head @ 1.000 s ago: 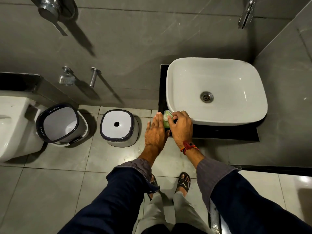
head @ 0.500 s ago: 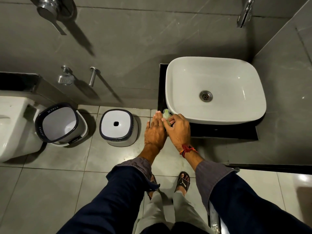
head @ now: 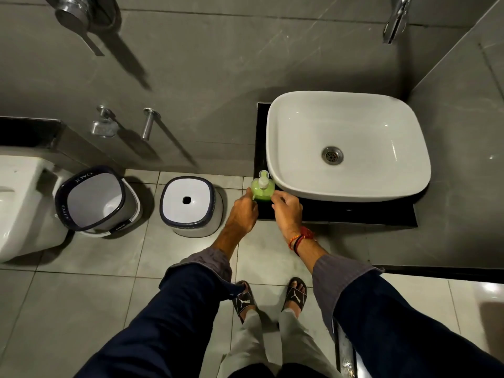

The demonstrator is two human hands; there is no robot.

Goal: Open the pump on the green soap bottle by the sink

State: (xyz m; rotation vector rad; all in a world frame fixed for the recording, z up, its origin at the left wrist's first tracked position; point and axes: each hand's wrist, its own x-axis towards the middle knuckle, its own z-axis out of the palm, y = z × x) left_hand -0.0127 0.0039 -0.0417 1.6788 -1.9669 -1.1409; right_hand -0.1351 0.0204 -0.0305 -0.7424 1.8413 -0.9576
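Note:
The green soap bottle (head: 262,192) stands upright on the black counter ledge (head: 341,212), at its left end beside the white sink (head: 283,148). Its pale pump head (head: 263,178) is uncovered and sticks up from the bottle, with the nozzle pointing away from me. My left hand (head: 242,211) is at the bottle's lower left, fingertips against its side. My right hand (head: 287,212) is at the lower right, with curled fingers reaching the bottle's base. Whether the right fingers grip the bottle is unclear.
A white stool with a dark rim (head: 191,205) and a tilted white bin (head: 94,199) stand on the tiled floor to the left. A toilet (head: 19,203) is at the far left. A tap (head: 395,19) juts from the wall above the sink. My sandalled feet (head: 270,298) are below.
My right hand has come off the pump top and dropped to the bottle's lower right. My left hand has also slid down, so the bottle and pump now show fully.

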